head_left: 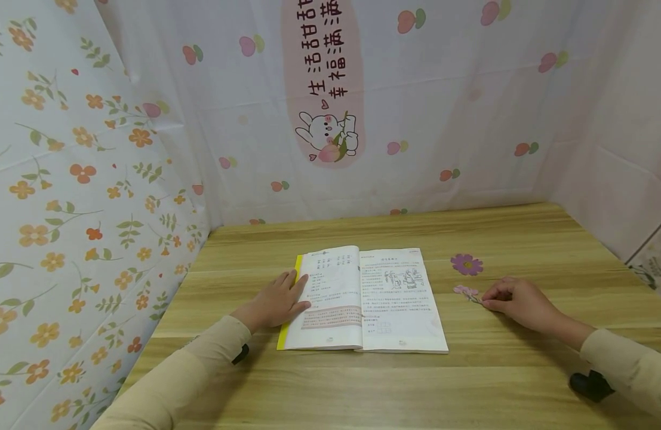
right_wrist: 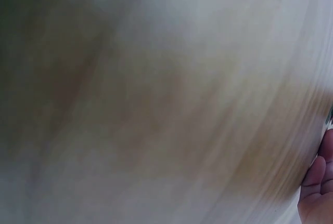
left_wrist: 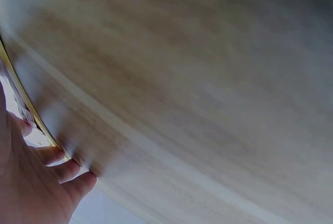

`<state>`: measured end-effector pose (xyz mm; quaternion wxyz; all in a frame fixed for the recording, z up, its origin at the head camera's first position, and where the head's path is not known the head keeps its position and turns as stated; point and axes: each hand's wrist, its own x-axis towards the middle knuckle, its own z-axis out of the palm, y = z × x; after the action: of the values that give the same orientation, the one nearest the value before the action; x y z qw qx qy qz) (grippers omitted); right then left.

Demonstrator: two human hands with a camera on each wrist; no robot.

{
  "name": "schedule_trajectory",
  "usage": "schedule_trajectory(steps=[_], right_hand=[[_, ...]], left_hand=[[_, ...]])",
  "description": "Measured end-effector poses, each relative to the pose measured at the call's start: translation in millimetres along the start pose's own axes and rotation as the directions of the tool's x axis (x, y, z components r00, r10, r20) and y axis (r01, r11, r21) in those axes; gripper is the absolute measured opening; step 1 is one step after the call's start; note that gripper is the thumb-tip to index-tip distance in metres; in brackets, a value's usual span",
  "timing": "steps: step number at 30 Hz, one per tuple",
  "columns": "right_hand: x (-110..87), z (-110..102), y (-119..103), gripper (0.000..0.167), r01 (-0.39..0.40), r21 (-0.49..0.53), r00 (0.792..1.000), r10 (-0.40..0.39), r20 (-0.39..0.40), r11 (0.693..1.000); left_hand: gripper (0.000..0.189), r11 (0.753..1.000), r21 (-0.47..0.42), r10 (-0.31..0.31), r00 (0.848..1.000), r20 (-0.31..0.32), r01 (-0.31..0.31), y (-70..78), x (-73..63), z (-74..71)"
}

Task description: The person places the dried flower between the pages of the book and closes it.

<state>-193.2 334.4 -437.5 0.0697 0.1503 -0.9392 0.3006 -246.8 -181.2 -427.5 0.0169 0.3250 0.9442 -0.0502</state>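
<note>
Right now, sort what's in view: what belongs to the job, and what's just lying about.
In the job:
- open book, left hand at its edge
- pink flower, pinched by the right hand

Seemingly just there:
- purple flower, untouched
- wooden table
- printed curtain

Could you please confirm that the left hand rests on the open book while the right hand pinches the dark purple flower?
Not quite: the head view shows the right hand pinching the pale pink flower, not the dark purple flower. The left hand does rest on the open book.
</note>
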Motion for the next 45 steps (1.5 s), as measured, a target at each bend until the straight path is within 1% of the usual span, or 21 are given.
schedule_trajectory(steps=[10,12,15,18,22,27,33,36,42,45], right_hand=[[0.9,-2,-8,0.008,-0.036,0.042,0.998,0.034,0.054,0.998],[1.3,-2,-10,0.009,-0.062,0.057,0.996,0.058,0.069,0.996],[2.7,-3,-14,0.014,-0.113,0.105,0.990,0.103,0.098,0.988],[5.0,-3,-18,0.019,-0.147,0.157,0.985,0.130,0.114,0.977],[9.0,-1,-21,0.022,-0.150,0.182,0.985,0.131,0.109,0.972],[12.6,2,-26,0.025,-0.177,0.198,0.982,0.159,0.105,0.964],[18.0,7,-35,0.030,-0.216,0.275,0.976,0.199,0.089,0.937],[22.4,9,-41,0.034,-0.229,0.289,0.973,0.214,0.082,0.929],[34.3,17,-51,0.036,-0.225,0.318,0.974,0.204,0.098,0.921],[41.9,23,-59,0.036,-0.233,0.357,0.972,0.201,0.125,0.905]], left_hand=[[0.068,1.000,0.005,0.025,0.999,-0.036,-0.025,-2.0,-0.6,3.2],[0.069,1.000,0.007,0.028,0.999,-0.041,-0.027,-1.8,-1.0,2.5],[0.069,1.000,0.007,0.030,0.999,-0.045,-0.030,-1.3,-1.8,1.1],[0.068,1.000,0.002,0.030,0.998,-0.046,-0.030,-0.8,-2.1,0.3],[0.068,1.000,-0.006,0.021,0.999,-0.039,-0.022,-0.7,-1.9,0.2],[0.069,1.000,-0.010,0.014,1.000,-0.024,-0.014,-0.4,-2.2,-0.1],[0.068,1.000,-0.014,0.015,1.000,-0.018,-0.015,0.2,-2.4,-0.4],[0.069,1.000,-0.012,0.010,1.000,-0.013,-0.010,0.4,-2.0,-0.4],[0.069,1.000,-0.008,0.015,1.000,-0.020,-0.015,0.1,-1.7,0.0],[0.069,1.000,-0.006,0.022,0.999,-0.026,-0.022,-0.1,-1.7,-0.5]])
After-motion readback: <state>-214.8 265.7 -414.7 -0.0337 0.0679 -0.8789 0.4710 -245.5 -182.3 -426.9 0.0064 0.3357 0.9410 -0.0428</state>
